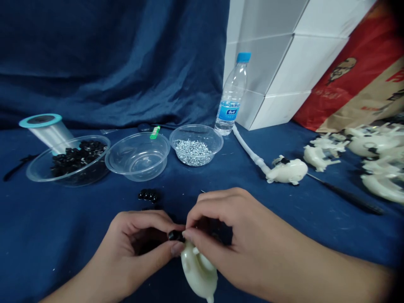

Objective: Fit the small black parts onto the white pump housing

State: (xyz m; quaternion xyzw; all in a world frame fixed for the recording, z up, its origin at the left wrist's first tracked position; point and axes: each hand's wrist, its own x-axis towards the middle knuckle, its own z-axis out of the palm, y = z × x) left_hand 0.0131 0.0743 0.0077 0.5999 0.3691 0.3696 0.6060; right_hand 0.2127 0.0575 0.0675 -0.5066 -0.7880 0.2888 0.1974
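My left hand (135, 248) pinches a small glossy black bead (175, 236) between thumb and fingertips. My right hand (221, 240) grips a pale cream plastic animal figure (198, 271) from above, and its fingertips reach the bead. The bead sits against the top of the figure, between both hands. Part of the figure is hidden by my right fingers. A small cluster of black beads (149, 195) lies on the blue cloth (57, 261) just beyond my hands.
Along the back stand a bowl of black beads (67, 162), a clear plastic bowl (138, 156), a bowl of screws (195, 146) and a water bottle (232, 94). More cream figures (372, 155) lie at the right, near a black rod (345, 194) and another figure (287, 170).
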